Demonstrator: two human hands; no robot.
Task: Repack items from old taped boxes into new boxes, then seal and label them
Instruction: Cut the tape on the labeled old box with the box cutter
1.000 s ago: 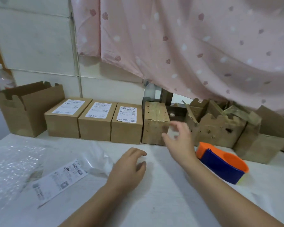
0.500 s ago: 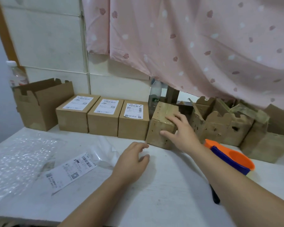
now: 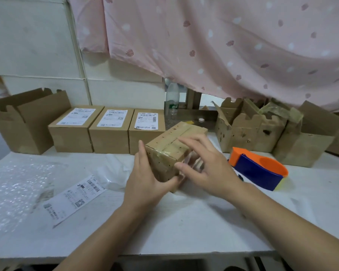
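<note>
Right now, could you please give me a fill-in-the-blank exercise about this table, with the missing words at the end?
1. The row of sealed labelled boxes by the wall counts ___ boxes.
2. The old box that the left hand holds is sealed with ___.
3. The tape dispenser is orange and ___.
4. The loose label lies flat on the table, to the ___ of the left hand.

Missing words: three; tape; blue; left.

Soft even light, motion-blurred fingers [image 3: 192, 163]
</note>
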